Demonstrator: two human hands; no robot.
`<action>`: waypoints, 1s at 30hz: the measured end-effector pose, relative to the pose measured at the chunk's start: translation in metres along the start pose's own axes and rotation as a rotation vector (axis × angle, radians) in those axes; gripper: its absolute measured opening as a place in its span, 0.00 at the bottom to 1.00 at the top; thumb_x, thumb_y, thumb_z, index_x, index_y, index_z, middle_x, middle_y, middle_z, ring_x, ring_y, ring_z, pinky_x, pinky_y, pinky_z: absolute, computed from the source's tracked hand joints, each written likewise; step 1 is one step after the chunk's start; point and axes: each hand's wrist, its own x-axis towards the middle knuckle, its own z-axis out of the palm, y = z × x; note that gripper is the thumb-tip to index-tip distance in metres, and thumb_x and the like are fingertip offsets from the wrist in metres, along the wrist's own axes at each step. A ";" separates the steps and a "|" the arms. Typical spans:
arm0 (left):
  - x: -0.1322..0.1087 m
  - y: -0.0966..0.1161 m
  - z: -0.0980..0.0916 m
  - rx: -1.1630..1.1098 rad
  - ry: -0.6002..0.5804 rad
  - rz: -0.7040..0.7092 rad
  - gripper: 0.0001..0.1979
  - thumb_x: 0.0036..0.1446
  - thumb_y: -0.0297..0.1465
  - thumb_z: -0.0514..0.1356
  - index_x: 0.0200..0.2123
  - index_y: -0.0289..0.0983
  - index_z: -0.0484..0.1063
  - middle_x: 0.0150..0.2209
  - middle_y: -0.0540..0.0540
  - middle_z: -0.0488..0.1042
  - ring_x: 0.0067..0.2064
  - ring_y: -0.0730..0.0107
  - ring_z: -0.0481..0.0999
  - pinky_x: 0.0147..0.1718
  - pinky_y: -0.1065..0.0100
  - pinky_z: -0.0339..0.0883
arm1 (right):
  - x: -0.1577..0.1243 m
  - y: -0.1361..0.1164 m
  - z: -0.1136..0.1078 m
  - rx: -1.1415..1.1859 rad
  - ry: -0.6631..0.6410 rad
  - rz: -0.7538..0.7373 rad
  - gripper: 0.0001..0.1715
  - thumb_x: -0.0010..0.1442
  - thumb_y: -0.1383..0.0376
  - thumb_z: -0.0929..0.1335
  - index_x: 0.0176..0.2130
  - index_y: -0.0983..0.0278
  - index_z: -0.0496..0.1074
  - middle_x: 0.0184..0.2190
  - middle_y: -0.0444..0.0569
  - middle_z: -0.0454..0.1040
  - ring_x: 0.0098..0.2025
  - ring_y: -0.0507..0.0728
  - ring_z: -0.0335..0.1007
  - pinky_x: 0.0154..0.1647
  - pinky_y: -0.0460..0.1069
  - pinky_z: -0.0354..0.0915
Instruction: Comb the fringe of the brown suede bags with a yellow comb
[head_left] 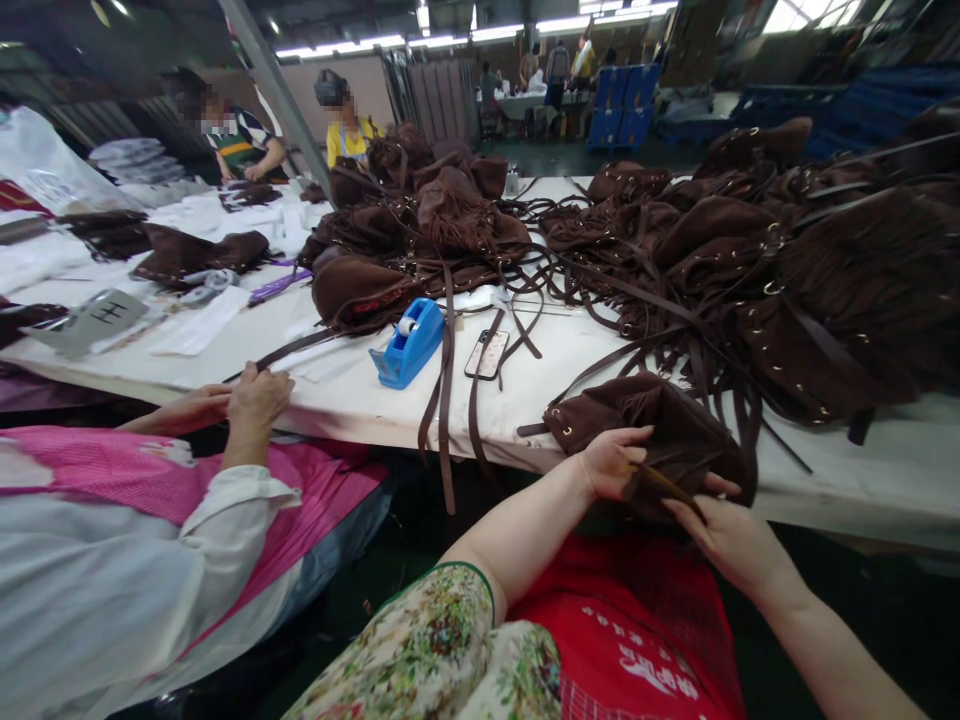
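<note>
At the near edge of a white table (360, 403), seen from my distant post, a dark brown bag (634, 405) lies partly over the lip, held between my two bare hands, in front of a heap of similar brown bags (832, 270). My left hand (609, 464) has its fingers part curled, gripping the bag's near side, one finger stretched along the dark material. My right hand (735, 535) appears to hold the far end of a tan edge (669, 484) on the bag, thumb beneath and fingers parted only slightly; the exact contact is hidden in the folds. Good work here, in my judgement, calls for even, gentle tension between both grips, enough to flatten the edge without stretching the soft material, with the right fingers pinching lightly so that the border can be felt along its length. I would let the bag's weight rest on the table and guard its fringe and the loose straps nearby (448, 420) from snagging. A blue tape dispenser (411, 345) and a phone (487, 354) sit to the left, well apart from both hands.
</note>
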 end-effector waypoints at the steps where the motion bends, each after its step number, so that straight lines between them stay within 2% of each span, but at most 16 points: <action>1: 0.000 -0.001 0.001 -0.138 -0.075 -0.044 0.33 0.66 0.41 0.31 0.36 0.31 0.71 0.33 0.39 0.75 0.39 0.61 0.77 0.43 0.57 0.69 | -0.002 -0.003 0.004 0.030 -0.039 -0.051 0.27 0.64 0.50 0.57 0.33 0.60 0.78 0.27 0.53 0.78 0.29 0.63 0.75 0.28 0.52 0.65; 3: 0.002 -0.004 0.004 -0.535 -0.293 -0.145 0.25 0.66 0.41 0.38 0.32 0.34 0.68 0.27 0.43 0.70 0.35 0.63 0.75 0.42 0.58 0.68 | -0.005 -0.011 0.007 0.107 -0.084 -0.128 0.25 0.65 0.52 0.58 0.38 0.59 0.79 0.34 0.54 0.80 0.35 0.64 0.77 0.33 0.53 0.68; 4: 0.004 -0.005 0.006 -0.668 -0.350 -0.181 0.22 0.66 0.41 0.41 0.29 0.36 0.65 0.24 0.47 0.66 0.32 0.66 0.73 0.41 0.60 0.68 | -0.006 -0.016 0.007 0.147 -0.105 -0.135 0.25 0.65 0.52 0.58 0.40 0.59 0.79 0.38 0.55 0.80 0.38 0.64 0.77 0.35 0.54 0.68; 6: 0.008 -0.005 0.011 -0.843 -0.345 -0.216 0.19 0.66 0.40 0.47 0.24 0.38 0.57 0.19 0.54 0.56 0.25 0.72 0.67 0.38 0.64 0.68 | -0.007 -0.027 0.003 0.242 -0.171 -0.088 0.26 0.66 0.51 0.58 0.41 0.60 0.78 0.40 0.55 0.80 0.40 0.64 0.76 0.39 0.54 0.68; 8: 0.013 -0.004 0.016 -0.895 -0.179 -0.208 0.21 0.65 0.43 0.50 0.23 0.39 0.51 0.18 0.58 0.49 0.18 0.79 0.55 0.32 0.69 0.67 | -0.008 -0.036 -0.003 0.358 -0.272 -0.025 0.27 0.66 0.49 0.58 0.38 0.61 0.77 0.36 0.53 0.80 0.37 0.62 0.76 0.38 0.52 0.67; 11: 0.022 -0.003 0.024 -0.736 0.151 -0.180 0.25 0.61 0.52 0.51 0.23 0.39 0.52 0.18 0.59 0.50 0.16 0.83 0.45 0.19 0.73 0.55 | -0.011 -0.041 -0.008 0.516 -0.351 0.023 0.27 0.65 0.46 0.59 0.34 0.62 0.76 0.31 0.49 0.79 0.32 0.59 0.74 0.34 0.49 0.66; 13: 0.027 -0.004 0.029 -0.586 0.308 -0.156 0.27 0.59 0.56 0.50 0.24 0.38 0.55 0.18 0.58 0.54 0.16 0.82 0.47 0.17 0.74 0.50 | -0.016 -0.043 -0.009 0.577 -0.343 0.053 0.27 0.64 0.46 0.61 0.34 0.63 0.75 0.29 0.48 0.77 0.31 0.59 0.72 0.32 0.49 0.65; 16: 0.032 -0.006 0.031 -0.307 0.553 -0.058 0.25 0.62 0.52 0.49 0.25 0.37 0.61 0.19 0.52 0.61 0.19 0.77 0.59 0.21 0.71 0.59 | -0.027 -0.055 -0.010 0.662 -0.355 0.073 0.28 0.63 0.46 0.61 0.32 0.65 0.74 0.27 0.47 0.76 0.30 0.57 0.70 0.30 0.47 0.63; 18: 0.034 -0.007 0.027 -0.125 0.682 0.036 0.21 0.62 0.46 0.52 0.24 0.37 0.64 0.22 0.48 0.66 0.27 0.71 0.68 0.29 0.69 0.65 | -0.036 -0.069 -0.014 0.716 -0.447 -0.026 0.28 0.63 0.46 0.62 0.29 0.65 0.72 0.25 0.44 0.73 0.27 0.55 0.67 0.27 0.46 0.60; 19: 0.035 -0.007 0.023 -0.062 0.704 0.067 0.20 0.62 0.44 0.54 0.23 0.37 0.65 0.24 0.46 0.68 0.31 0.69 0.70 0.33 0.69 0.66 | -0.040 -0.075 -0.018 0.735 -0.490 -0.099 0.27 0.63 0.46 0.62 0.28 0.65 0.71 0.24 0.44 0.72 0.26 0.53 0.65 0.26 0.46 0.59; 20: 0.035 -0.006 0.019 -0.030 0.689 0.073 0.19 0.61 0.43 0.55 0.22 0.37 0.65 0.24 0.46 0.69 0.33 0.68 0.71 0.36 0.69 0.66 | -0.041 -0.079 -0.023 0.745 -0.507 -0.161 0.27 0.63 0.46 0.62 0.28 0.64 0.70 0.24 0.43 0.72 0.25 0.53 0.64 0.26 0.45 0.58; 21: 0.035 -0.005 0.015 -0.031 0.635 0.054 0.20 0.61 0.43 0.55 0.22 0.36 0.66 0.24 0.46 0.69 0.33 0.67 0.72 0.37 0.68 0.67 | -0.040 -0.079 -0.029 0.744 -0.469 -0.180 0.26 0.64 0.47 0.61 0.28 0.64 0.70 0.24 0.43 0.71 0.25 0.52 0.64 0.26 0.45 0.57; 24: 0.031 0.000 0.004 -0.239 0.321 -0.088 0.22 0.62 0.46 0.53 0.26 0.33 0.69 0.25 0.45 0.71 0.30 0.67 0.73 0.37 0.64 0.69 | -0.023 -0.058 -0.047 0.636 -0.126 0.030 0.28 0.68 0.48 0.54 0.31 0.62 0.67 0.20 0.44 0.70 0.23 0.53 0.65 0.26 0.46 0.58; 27: 0.022 0.001 -0.006 -0.622 -0.053 -0.191 0.25 0.63 0.45 0.48 0.37 0.29 0.73 0.35 0.37 0.77 0.36 0.62 0.77 0.43 0.58 0.69 | 0.006 -0.022 -0.053 0.322 0.134 0.135 0.27 0.67 0.47 0.53 0.29 0.60 0.65 0.19 0.46 0.69 0.21 0.56 0.66 0.24 0.48 0.54; 29: 0.016 0.000 -0.012 -0.804 -0.193 -0.171 0.28 0.63 0.44 0.45 0.44 0.27 0.73 0.42 0.33 0.77 0.43 0.57 0.77 0.49 0.54 0.66 | 0.022 -0.006 -0.049 0.099 0.209 0.150 0.26 0.66 0.47 0.54 0.30 0.60 0.66 0.21 0.49 0.72 0.22 0.58 0.68 0.23 0.49 0.51; 30: 0.014 -0.002 -0.015 -0.860 -0.220 -0.146 0.29 0.63 0.44 0.43 0.47 0.26 0.72 0.44 0.32 0.76 0.45 0.56 0.76 0.51 0.53 0.64 | 0.029 -0.002 -0.044 0.005 0.219 0.153 0.25 0.66 0.48 0.54 0.31 0.60 0.66 0.22 0.51 0.73 0.22 0.59 0.69 0.22 0.49 0.50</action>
